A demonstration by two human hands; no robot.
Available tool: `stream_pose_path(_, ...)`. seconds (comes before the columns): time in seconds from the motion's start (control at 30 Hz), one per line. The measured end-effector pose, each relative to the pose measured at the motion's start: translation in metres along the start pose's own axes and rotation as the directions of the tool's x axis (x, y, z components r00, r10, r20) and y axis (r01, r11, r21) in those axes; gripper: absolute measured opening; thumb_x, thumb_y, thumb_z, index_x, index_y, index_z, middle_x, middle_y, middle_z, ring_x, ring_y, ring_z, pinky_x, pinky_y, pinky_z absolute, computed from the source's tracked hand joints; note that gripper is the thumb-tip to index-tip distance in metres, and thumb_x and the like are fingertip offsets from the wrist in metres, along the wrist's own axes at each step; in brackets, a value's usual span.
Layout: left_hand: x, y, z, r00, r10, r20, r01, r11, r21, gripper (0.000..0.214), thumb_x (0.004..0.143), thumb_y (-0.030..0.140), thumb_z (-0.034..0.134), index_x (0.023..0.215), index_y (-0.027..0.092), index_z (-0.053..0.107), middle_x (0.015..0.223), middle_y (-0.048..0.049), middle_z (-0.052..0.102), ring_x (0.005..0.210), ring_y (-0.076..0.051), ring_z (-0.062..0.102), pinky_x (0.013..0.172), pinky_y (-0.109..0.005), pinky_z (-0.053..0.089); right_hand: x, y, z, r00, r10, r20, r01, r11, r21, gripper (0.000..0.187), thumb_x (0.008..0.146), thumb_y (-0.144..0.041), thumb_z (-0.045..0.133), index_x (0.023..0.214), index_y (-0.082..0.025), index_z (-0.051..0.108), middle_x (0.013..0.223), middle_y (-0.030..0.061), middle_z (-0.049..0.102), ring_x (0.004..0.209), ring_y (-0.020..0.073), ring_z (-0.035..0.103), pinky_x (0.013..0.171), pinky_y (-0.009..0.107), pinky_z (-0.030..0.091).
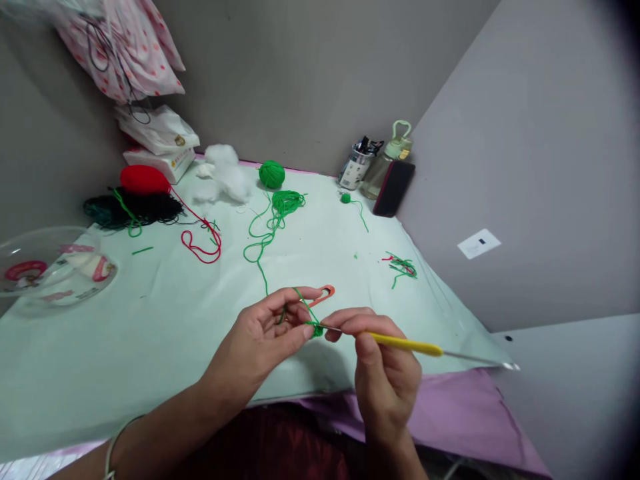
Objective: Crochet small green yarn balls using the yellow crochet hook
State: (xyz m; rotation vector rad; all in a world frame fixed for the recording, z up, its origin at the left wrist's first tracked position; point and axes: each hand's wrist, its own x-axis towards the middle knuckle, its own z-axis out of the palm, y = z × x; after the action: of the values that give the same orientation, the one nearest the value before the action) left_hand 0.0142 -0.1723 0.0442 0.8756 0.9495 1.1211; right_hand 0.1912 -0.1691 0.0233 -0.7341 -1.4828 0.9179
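Pinching: left hand [265, 340], thumb and fingers pressed together on a small green crochet piece [316, 329], with the strand [260, 260] running over the raised forefinger.
Right hand [385, 373]: fingertips closed on the yellow handle of a hook [405, 344], whose metal tip is at the piece and whose bare metal tail points right.
Piece: held above the mat [150, 320], well in front of the green ball [271, 174] and slightly to its right.

Other items, placed from the ball:
- Strand: trails forward from a loose tangle just in front of the ball to the left hand.
- Orange loop [324, 293]: far in front, just behind the left fingertips.
- White stuffing [225, 170]: just left.
- Red yarn [144, 179]: further left, its red end curling forward on the mat.
- Dark yarn [135, 208]: left and slightly in front, touching the red yarn.
- Packs [159, 130]: left and behind, stacked; printing too small to read.
- Spotted pink bag [125, 47]: left, hanging high.
- Clear bowl [30, 267]: far left and in front; red markings, illegible.
- Small green bead of yarn [345, 198]: right, slightly in front.
- Jar [354, 168] of pens: right; label unreadable.
- Bottle [387, 167]: right of the jar, green cap.
- Phone [395, 188]: right, leaning by the bottle, screen dark.
- Scraps [401, 267], green and red: right and in front.
- Wall sticker [479, 243]: far right; mark illegible.
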Motion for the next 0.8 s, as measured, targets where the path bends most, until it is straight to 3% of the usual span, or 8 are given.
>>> stream_pose_path(0.27, -0.003, -0.004, 0.007, 0.987, 0.112, -0.118, -0.104, 0.992, 0.074, 0.027, 0.083, 0.019, 0.08, 0.107, 0.031, 0.08, 0.086, 0.0021, 0.067, 0.087, -0.014, 0.062, 0.089, -0.025, 0.052, -0.003, -0.001, -0.001, 0.965, -0.23, 0.128, 0.258, 0.922, -0.288, 0.029, 0.1, -0.009, 0.049, 0.119, -0.024, 0.064, 0.105, 0.0072, 0.074, 0.094, 0.0211, 0.069, 0.078, 0.038, 0.058)
stream_pose_path(0.37, -0.004, -0.004, 0.012, 0.981, 0.134, -0.14, -0.13, 0.991, 0.04, 0.033, 0.081, 0.016, 0.081, 0.111, 0.031, 0.08, 0.085, 0.0024, 0.066, 0.087, -0.013, 0.062, 0.089, -0.022, 0.051, -0.004, 0.006, 0.0, 0.911, -0.355, 0.208, 0.411, 0.784, -0.465, 0.033, 0.099, -0.011, 0.052, 0.128, -0.024, 0.063, 0.106, 0.0092, 0.074, 0.093, 0.0221, 0.07, 0.073, 0.037, 0.06)
stream_pose_path(0.47, -0.002, -0.003, 0.012, 0.999, -0.043, -0.002, 0.042, 0.979, -0.198, 0.039, 0.082, 0.018, 0.082, 0.12, 0.028, 0.077, 0.072, 0.0044, 0.059, 0.064, -0.007, 0.054, 0.066, -0.015, 0.049, -0.008, 0.013, 0.004, 0.84, -0.48, 0.252, 0.516, 0.565, -0.644, 0.043, 0.094, -0.01, 0.061, 0.133, -0.026, 0.065, 0.109, 0.0097, 0.074, 0.096, 0.0241, 0.071, 0.074, 0.037, 0.061)
stream_pose_path(0.5, -0.001, -0.001, 0.01, 0.991, -0.112, 0.066, 0.126, 0.953, -0.276, 0.039, 0.084, 0.021, 0.081, 0.122, 0.026, 0.076, 0.065, 0.0062, 0.052, 0.054, -0.004, 0.045, 0.056, -0.013, 0.044, -0.009, 0.014, 0.005, 0.841, -0.488, 0.234, 0.506, 0.557, -0.659, 0.044, 0.093, -0.009, 0.062, 0.132, -0.028, 0.066, 0.109, 0.0088, 0.073, 0.097, 0.0242, 0.07, 0.074, 0.037, 0.061)
stream_pose_path(0.6, 0.002, 0.004, 0.004, 0.969, -0.197, 0.146, 0.239, 0.893, -0.382, 0.034, 0.086, 0.025, 0.08, 0.119, 0.019, 0.077, 0.054, 0.0114, 0.034, 0.043, -0.001, 0.017, 0.04, -0.011, 0.023, -0.008, 0.01, 0.009, 0.933, -0.358, 0.048, 0.332, 0.797, -0.505, 0.033, 0.097, -0.011, 0.057, 0.121, -0.03, 0.072, 0.102, 0.006, 0.073, 0.09, 0.0218, 0.068, 0.073, 0.036, 0.058)
stream_pose_path(0.67, 0.002, 0.006, 0.002, 0.98, -0.168, 0.111, 0.198, 0.908, -0.369, 0.029, 0.085, 0.022, 0.081, 0.114, 0.019, 0.078, 0.058, 0.01, 0.041, 0.043, 0.001, 0.016, 0.039, -0.012, 0.019, -0.003, 0.005, 0.012, 0.975, -0.188, -0.116, 0.155, 0.956, -0.25, 0.026, 0.101, -0.014, 0.052, 0.109, -0.027, 0.073, 0.09, 0.0043, 0.07, 0.08, 0.0191, 0.065, 0.069, 0.035, 0.056)
stream_pose_path(0.73, 0.0, 0.006, 0.003, 0.987, -0.135, 0.092, 0.158, 0.934, -0.321, 0.03, 0.084, 0.023, 0.082, 0.114, 0.022, 0.078, 0.072, 0.0061, 0.054, 0.041, 0.003, 0.022, 0.038, -0.013, 0.021, 0.003, 0.002, 0.016, 0.979, -0.054, -0.196, 0.05, 0.998, -0.027, 0.022, 0.103, -0.018, 0.052, 0.099, -0.025, 0.072, 0.082, 0.0027, 0.066, 0.073, 0.017, 0.061, 0.066, 0.033, 0.053)
stream_pose_path(0.8, -0.001, 0.004, 0.006, 0.991, -0.106, 0.079, 0.123, 0.959, -0.254, 0.032, 0.083, 0.026, 0.082, 0.115, 0.025, 0.076, 0.087, 0.0028, 0.061, 0.042, 0.003, 0.029, 0.038, -0.014, 0.025, 0.007, 0.0, 0.019, 0.985, 0.007, -0.174, 0.003, 0.998, 0.057, 0.021, 0.102, -0.019, 0.054, 0.097, -0.025, 0.073, 0.085, 0.0034, 0.068, 0.078, 0.0175, 0.063, 0.068, 0.032, 0.053)
